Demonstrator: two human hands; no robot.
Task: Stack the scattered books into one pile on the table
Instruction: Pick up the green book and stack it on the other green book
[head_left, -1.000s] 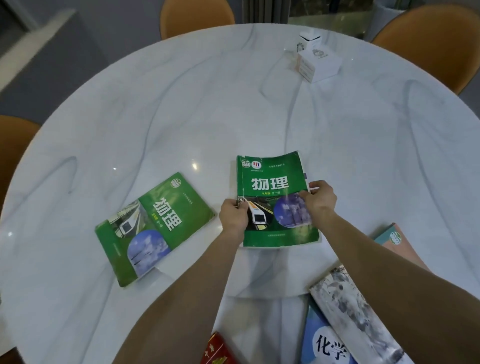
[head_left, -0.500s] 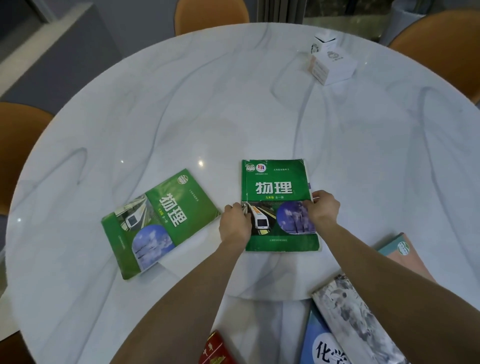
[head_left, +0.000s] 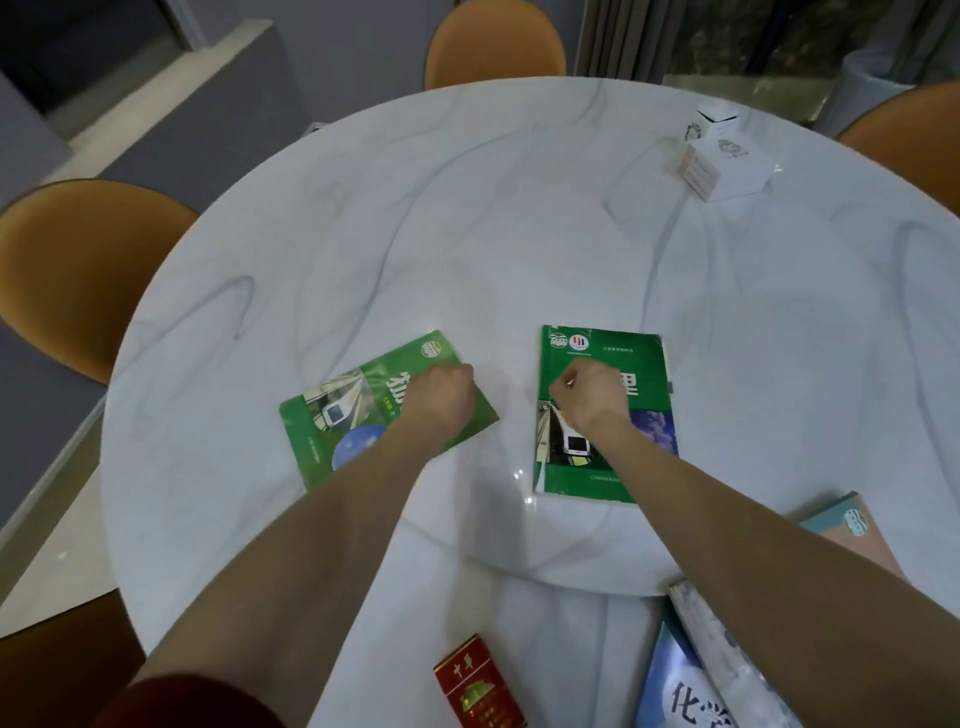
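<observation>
Two green physics books lie flat on the white marble table (head_left: 467, 234). My left hand (head_left: 439, 397) is on the tilted left green book (head_left: 332, 415), fingers curled over its right edge. My right hand (head_left: 589, 397) is a loose fist resting over the upright right green book (head_left: 608, 467), covering part of its title. At the lower right, under my right forearm, lie a blue chemistry book (head_left: 685, 696), a grey patterned book (head_left: 722, 644) on top of it, and a pink and teal book (head_left: 852, 525).
A red cigarette pack (head_left: 478, 686) lies at the near edge between my arms. White boxes (head_left: 727, 161) stand at the far right of the table. Orange chairs (head_left: 78, 270) ring the table at the left, back and right.
Both hands have let go of the sides of the right green book. My left hand has moved left onto the tilted green book. My right hand has shifted onto the right book's cover.
</observation>
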